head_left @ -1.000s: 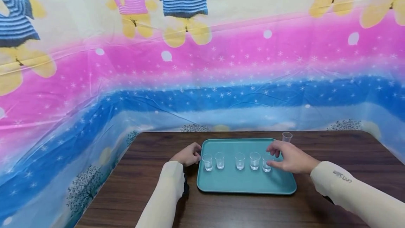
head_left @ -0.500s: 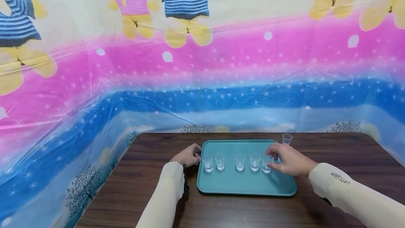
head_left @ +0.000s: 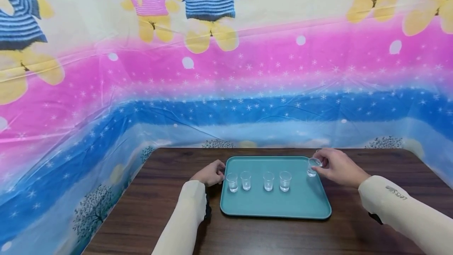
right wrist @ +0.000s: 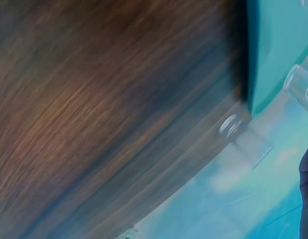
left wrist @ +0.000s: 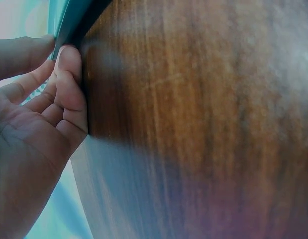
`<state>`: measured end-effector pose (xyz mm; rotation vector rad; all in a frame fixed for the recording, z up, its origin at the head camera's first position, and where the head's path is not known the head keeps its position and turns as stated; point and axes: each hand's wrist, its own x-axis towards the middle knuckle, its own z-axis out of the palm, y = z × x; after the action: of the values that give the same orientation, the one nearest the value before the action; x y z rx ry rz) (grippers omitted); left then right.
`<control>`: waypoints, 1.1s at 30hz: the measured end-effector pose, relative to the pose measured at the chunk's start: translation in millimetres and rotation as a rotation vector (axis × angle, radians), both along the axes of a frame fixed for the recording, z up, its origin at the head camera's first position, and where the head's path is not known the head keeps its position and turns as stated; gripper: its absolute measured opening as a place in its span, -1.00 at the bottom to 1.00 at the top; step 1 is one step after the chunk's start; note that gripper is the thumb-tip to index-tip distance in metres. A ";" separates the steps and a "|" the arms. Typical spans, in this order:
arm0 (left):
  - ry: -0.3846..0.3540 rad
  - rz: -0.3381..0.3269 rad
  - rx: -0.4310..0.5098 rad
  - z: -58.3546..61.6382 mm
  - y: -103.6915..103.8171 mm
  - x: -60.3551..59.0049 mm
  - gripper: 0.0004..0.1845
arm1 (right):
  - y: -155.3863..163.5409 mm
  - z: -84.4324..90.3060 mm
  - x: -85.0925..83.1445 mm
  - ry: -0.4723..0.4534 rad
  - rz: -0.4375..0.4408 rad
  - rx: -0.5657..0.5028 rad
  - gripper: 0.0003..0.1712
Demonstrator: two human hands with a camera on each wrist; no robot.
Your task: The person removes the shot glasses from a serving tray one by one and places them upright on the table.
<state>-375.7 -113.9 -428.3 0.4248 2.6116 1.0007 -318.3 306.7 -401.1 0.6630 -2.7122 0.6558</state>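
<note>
My right hand (head_left: 337, 166) pinches a small clear plastic cup (head_left: 312, 167) by its side, over the back right corner of a teal tray (head_left: 276, 207). In the right wrist view that cup (right wrist: 301, 87) is at the right edge, with liquid in it; only a sliver of the hand (right wrist: 307, 191) shows. My left hand (head_left: 209, 173) holds the tray's left rim; in the left wrist view its thumb and fingers (left wrist: 69, 64) meet at the rim. Several more cups stand upright in a row on the tray, among them a cup (head_left: 284, 181) at the row's right end.
Another clear cup (right wrist: 243, 142) stands on the wooden table (head_left: 166, 168) just past the tray's back right corner, mostly hidden behind my right hand in the head view. A patterned cloth (head_left: 226, 109) hangs behind the table.
My right hand has taken hold of the cup at the row's right end and lifted it back and to the right, toward the tray's corner. The left hand has stayed put.
</note>
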 end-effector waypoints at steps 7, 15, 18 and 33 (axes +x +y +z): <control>-0.008 0.002 0.009 0.1 -0.5 -0.5 -0.61 | 22.2 -3.1 -4.3 -0.048 -0.114 -0.026 -0.68; -0.003 0.006 0.009 -0.1 0.1 0.5 -0.61 | 30.3 -13.8 -6.9 -0.077 -0.174 -0.030 -0.63; -0.001 0.012 0.005 0.4 1.1 0.9 -0.62 | 31.8 -18.2 -9.7 -0.079 -0.188 -0.027 -0.63; -0.005 0.017 0.011 0.6 0.6 0.1 -0.63 | 32.3 -26.3 -16.4 -0.061 -0.207 -0.044 -0.59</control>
<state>-375.6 -113.2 -427.7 0.4025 2.6106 1.0214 -334.7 339.0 -427.3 0.3498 -2.7636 0.6906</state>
